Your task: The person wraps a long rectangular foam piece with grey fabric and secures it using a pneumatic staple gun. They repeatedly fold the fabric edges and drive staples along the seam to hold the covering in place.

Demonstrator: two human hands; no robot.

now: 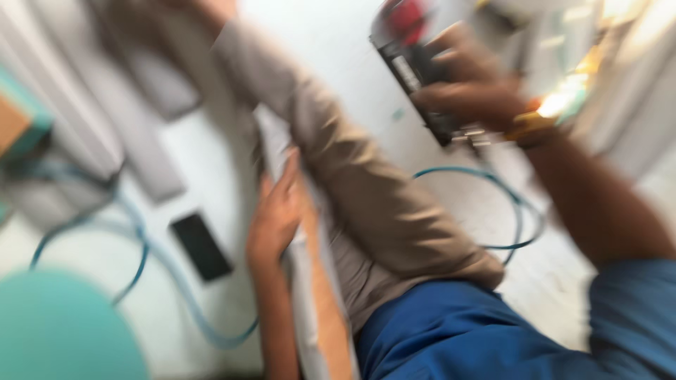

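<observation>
Nearest to us we see a blue shirt (pixel 479 331) filling the lower right, and a blurred teal round shape (pixel 60 327) at the lower left; just beyond, the left hand (pixel 276 214) lies flat with its fingers together on a long board (pixel 320 295), pale on one face and orange-brown along its edge, which runs beside a leg in tan trousers (pixel 359 183); we cannot tell whether the fingers curl round the board's edge; to the left of that hand a dark phone (pixel 201 246) lies on the pale floor (pixel 211 148), with a blue hose (pixel 141 246) looping past it and another loop of the same hose beyond the leg on the right; farther off and raised, the right hand (pixel 479 84) is clamped on a black tool (pixel 415 67) with a red top, held tilted above the floor; the whole view is smeared, so finer details of the tool escape us; at the far left, grey panels (pixel 105 112) lean across the floor.
</observation>
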